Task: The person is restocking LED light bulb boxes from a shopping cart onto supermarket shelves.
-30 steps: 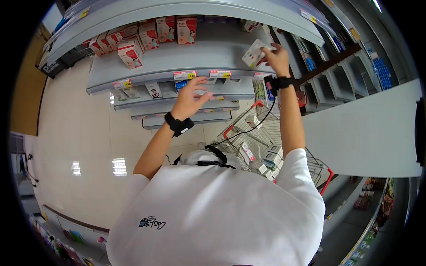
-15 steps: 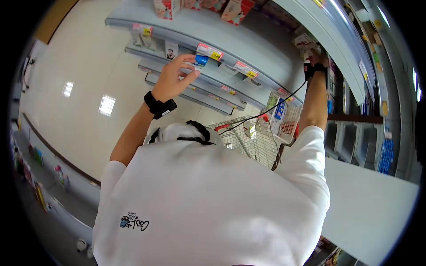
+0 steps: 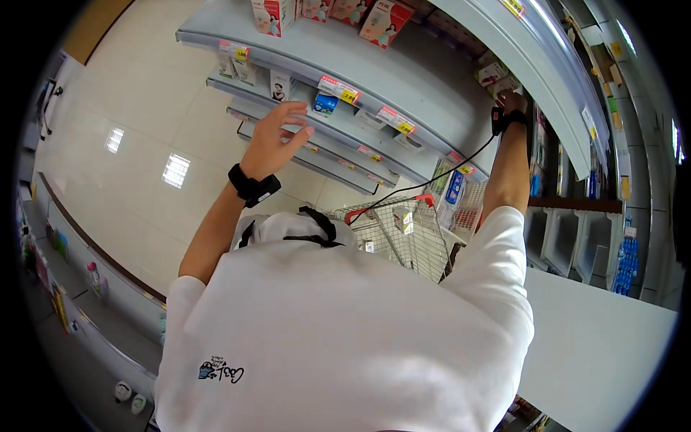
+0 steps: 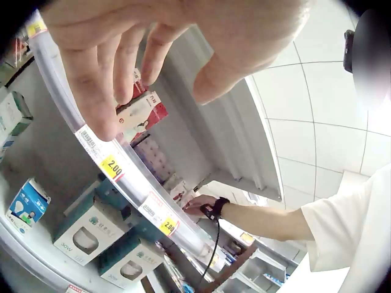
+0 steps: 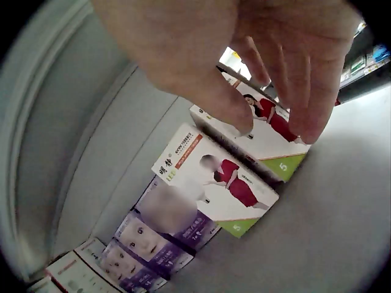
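At the far right end of the upper shelf, my right hand [image 5: 269, 67] holds a white light bulb box [image 5: 275, 143] between thumb and fingertips. The box pictures a person in a red dress and has a green corner. Right beside it on the shelf stands a matching light bulb box [image 5: 214, 183]. In the head view my right hand [image 3: 509, 103] partly covers these boxes. My left hand [image 3: 275, 140] hovers in front of the shelf edge, fingers loosely bent, holding nothing. Behind its fingers in the left wrist view is a red and white box [image 4: 140, 116].
Purple boxes [image 5: 146, 241] line the shelf's back. Red and white boxes [image 3: 385, 21] stand further left. Price tags [image 3: 338, 89] run along the shelf edge [image 3: 288, 68]. Below are bulb boxes [image 4: 91, 232]. A wire shopping cart [image 3: 403, 227] stands near the body; a black cable [image 3: 432, 183] hangs from the right wrist.
My right hand has carried the white box rightward and deeper, to the shelf's far end. The head view has turned right. My left hand stays raised and without anything in it.
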`<state>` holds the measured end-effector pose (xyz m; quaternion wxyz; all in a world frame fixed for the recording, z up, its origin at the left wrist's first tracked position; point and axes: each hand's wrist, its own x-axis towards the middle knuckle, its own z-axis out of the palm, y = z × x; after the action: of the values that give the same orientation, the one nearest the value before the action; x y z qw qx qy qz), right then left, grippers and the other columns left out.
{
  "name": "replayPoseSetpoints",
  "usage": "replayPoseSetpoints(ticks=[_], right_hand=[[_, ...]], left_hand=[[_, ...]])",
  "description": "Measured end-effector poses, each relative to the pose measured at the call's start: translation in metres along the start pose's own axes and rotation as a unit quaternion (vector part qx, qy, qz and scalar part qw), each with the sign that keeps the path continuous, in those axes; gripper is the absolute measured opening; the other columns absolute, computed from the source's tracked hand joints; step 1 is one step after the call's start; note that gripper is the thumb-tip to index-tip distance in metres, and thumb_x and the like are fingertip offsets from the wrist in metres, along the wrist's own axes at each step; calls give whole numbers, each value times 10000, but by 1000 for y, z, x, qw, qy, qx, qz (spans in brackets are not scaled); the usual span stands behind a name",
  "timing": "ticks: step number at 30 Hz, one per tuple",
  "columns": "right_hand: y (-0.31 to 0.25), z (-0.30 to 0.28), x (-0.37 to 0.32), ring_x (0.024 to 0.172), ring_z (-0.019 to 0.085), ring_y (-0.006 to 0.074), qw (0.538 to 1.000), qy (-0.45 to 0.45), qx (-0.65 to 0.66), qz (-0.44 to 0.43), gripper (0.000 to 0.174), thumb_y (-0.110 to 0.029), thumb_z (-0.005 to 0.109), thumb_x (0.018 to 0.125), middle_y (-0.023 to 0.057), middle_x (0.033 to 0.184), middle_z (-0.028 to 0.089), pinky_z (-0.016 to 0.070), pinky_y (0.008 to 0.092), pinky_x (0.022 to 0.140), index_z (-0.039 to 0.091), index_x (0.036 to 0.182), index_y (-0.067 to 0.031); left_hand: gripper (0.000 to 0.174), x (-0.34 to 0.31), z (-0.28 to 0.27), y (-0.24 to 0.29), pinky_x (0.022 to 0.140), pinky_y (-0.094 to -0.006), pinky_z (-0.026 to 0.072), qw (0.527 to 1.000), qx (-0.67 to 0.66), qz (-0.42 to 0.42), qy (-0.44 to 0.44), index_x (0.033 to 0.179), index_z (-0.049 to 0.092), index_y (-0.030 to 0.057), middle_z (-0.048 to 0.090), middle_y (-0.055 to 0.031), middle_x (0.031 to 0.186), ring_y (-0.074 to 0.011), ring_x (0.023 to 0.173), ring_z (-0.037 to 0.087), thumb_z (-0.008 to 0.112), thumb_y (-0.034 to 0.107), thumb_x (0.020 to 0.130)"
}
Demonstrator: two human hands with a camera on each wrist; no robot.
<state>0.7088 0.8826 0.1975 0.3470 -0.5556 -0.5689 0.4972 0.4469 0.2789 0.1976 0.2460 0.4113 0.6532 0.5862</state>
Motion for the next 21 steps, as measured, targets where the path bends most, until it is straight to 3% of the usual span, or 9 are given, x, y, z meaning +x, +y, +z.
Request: replayPoseSetpoints(ticks=[6,8,10,11,12,14,15,19,21], right_hand=[[-1,-10,-39,769,632,277,999,26,-39,-13,286,-77,686,765,146,887,609,549,344,598,584,1012,24],[-17,-3,-89,720,622,239,991,80,-70,-86,376,-118,711,772,138,860,603,552,337,579,539,1079,16],[-21,-15,-117,879,637,317,994,35,-54,-93,811,-111,763,726,251,1070,586,577,419,662,318,1381,66],[-23,-18,-135,822,650,290,996,16,-15,-86,776,-126,773,729,216,1014,614,585,378,618,360,1356,73],[-19,-20,-156,838,652,279,992,60,-32,-103,683,-123,751,751,198,1045,604,584,383,644,405,1307,72],[-7,-35,-199,838,655,270,987,49,46,-144,572,-126,730,772,176,1071,597,582,380,652,454,1238,56],[-14,-35,-239,846,658,274,985,69,105,-116,490,-132,724,777,170,1090,591,583,375,659,487,1173,36],[3,-57,-344,932,649,310,964,58,249,-74,374,-178,614,890,198,1088,600,548,464,773,495,1173,35],[13,-61,-399,950,645,322,956,64,279,-68,368,-187,610,897,203,1091,607,532,457,762,493,1178,20]], left_hand=[[397,-7,1,0,741,-244,514,1000,-6,-14,-27,1242,487,8,586,-103,1168,-160,1006,614,623,72,875],[395,-9,2,0,740,-246,516,999,-9,-17,-50,1244,484,8,579,-106,1177,-158,1008,612,617,64,876],[393,-9,3,-5,739,-248,518,997,-13,-23,-76,1245,482,8,571,-109,1186,-157,1010,610,612,57,878],[393,-10,4,-9,742,-251,521,995,-24,-22,-90,1249,480,11,564,-112,1193,-158,1013,608,606,49,879],[393,-12,5,-14,744,-254,523,994,-35,-23,-105,1254,479,14,558,-114,1199,-158,1016,605,601,41,881],[394,-17,7,-29,745,-257,526,990,-44,-23,-134,1256,478,17,556,-116,1197,-158,1011,603,601,39,882],[395,-19,8,-36,745,-261,528,988,-51,-23,-142,1259,478,20,553,-118,1196,-159,1006,601,600,36,884],[392,-32,6,-66,682,-244,518,980,-82,-36,-177,1220,509,25,586,-126,1186,-146,950,633,645,77,856],[394,-42,6,-77,668,-246,516,974,-91,-47,-201,1221,509,27,589,-121,1171,-153,935,631,652,93,859]])
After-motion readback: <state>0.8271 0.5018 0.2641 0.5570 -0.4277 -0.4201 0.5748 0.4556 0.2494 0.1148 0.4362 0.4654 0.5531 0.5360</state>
